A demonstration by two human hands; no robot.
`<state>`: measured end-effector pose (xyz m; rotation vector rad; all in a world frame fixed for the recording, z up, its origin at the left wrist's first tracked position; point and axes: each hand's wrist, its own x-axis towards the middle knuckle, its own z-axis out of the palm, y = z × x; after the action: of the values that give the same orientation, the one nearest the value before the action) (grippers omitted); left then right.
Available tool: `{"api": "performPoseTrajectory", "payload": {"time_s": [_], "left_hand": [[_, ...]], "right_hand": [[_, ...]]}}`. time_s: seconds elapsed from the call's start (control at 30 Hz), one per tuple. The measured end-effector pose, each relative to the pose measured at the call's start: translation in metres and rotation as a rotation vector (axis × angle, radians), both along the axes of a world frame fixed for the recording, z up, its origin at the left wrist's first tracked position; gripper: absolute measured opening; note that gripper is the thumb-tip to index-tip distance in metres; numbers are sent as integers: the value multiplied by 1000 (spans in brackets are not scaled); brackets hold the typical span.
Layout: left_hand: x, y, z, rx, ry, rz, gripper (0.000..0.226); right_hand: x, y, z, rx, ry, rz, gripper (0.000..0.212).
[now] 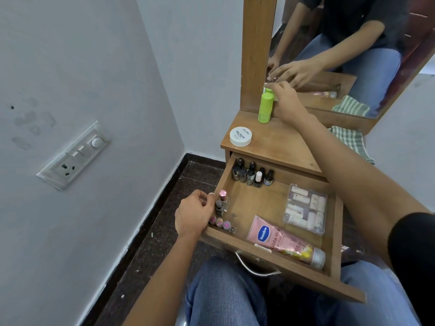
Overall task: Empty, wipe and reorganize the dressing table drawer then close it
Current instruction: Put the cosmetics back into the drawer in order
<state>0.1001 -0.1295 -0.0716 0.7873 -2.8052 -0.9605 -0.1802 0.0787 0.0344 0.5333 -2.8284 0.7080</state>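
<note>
The open wooden drawer (259, 203) juts out over the person's knees. It looks stiff and light, best taken by its curved metal handle (256, 267). Inside stand small glass polish bottles (251, 175), likely fragile, and a soft pink lotion tube (280, 238). The left hand (195, 212) curls over the drawer's side wall. The right hand (284, 100) reaches past a green cylindrical bottle (265, 109) on the tabletop, and whether it holds anything is unclear.

The wooden drawer (335, 245) is pulled out, with its metal handle (256, 267) at the front. Dark nail-polish bottles (253, 175) stand clustered in its back left corner, and lipsticks (221, 207) stand along the left wall. A pink Vaseline tube (282, 241) lies flat along the front wall (cap to the right). A clear packet (306, 208) of small pale pieces lies by the right wall. On the table top (282, 142) above are a white jar (240, 136), an upright green bottle (265, 108) and a striped cloth (350, 140).
</note>
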Motion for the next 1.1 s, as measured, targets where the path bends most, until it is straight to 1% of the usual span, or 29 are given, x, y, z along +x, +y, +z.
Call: {"api": "performPoseTrajectory", "payload": {"time_s": [0.07,0.23,0.4,0.5,0.53,0.6,0.67,0.77,0.87,0.9,1.0,1.07,1.1], "left_hand": [[0,0,0,0,-2,-1,32],[1,2,3,16,0,9,30],[1,2,2,8,4,8,30],[0,1,2,13,5,5,31],[0,1,2,12,6,4,31],[0,0,2,7,10,4,31],[0,1,2,5,11,3,31],[0,1,2,6,9,3,31],[0,2,3,17,14,5,30],[1,2,3,18,15,4,30],[1,1,3,22,14,-2,30],[1,1,3,24,15,-3,30],[1,1,3,23,15,-4,30]], "right_hand": [[-5,-4,1,105,-47,44,67],[3,-19,9,189,-76,11,64],[13,-22,25,261,-75,-98,39],[17,-17,40,380,-74,-107,25],[17,-14,44,404,-82,-105,26],[15,-10,49,423,-126,-100,45],[14,-10,54,464,-194,-97,56],[16,-12,56,504,-273,-99,57],[18,-8,55,532,-295,-51,54],[19,-6,55,529,-294,-20,53],[24,0,59,481,-304,127,59],[28,3,60,492,-291,211,53],[29,4,60,505,-277,220,49]]}}
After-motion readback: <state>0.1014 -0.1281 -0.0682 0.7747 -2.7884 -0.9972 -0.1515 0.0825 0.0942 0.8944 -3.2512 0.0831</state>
